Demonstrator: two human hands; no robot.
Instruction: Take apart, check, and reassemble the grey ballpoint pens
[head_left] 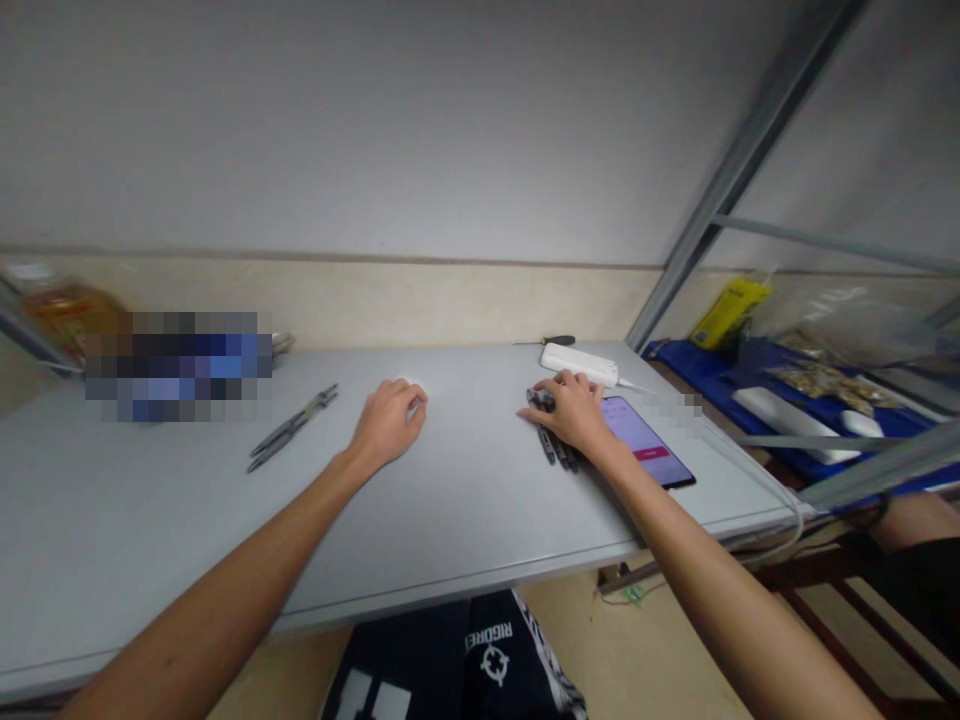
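Note:
My left hand [390, 422] rests on the pale desk [450, 520], fingers curled loosely in toward the thumb, and nothing shows in it. To its left lie grey pens [292, 430], side by side and slanted. My right hand [576, 412] is over a small bunch of dark grey pens [562, 455], its thumb on their left side and its fingers across their upper ends. The palm hides part of the bunch. Close to the right of this hand, a phone [649, 442] with a lit screen lies flat, partly covered by my wrist.
Behind my right hand are a white power strip [577, 364] with a cable and a screwdriver [559, 341]. A bottle [64, 310] and a blurred-out patch stand at left. Past the metal post [686, 250], a blue surface [675, 358] holds a yellow packet [729, 312]; another person's arm [919, 520] shows.

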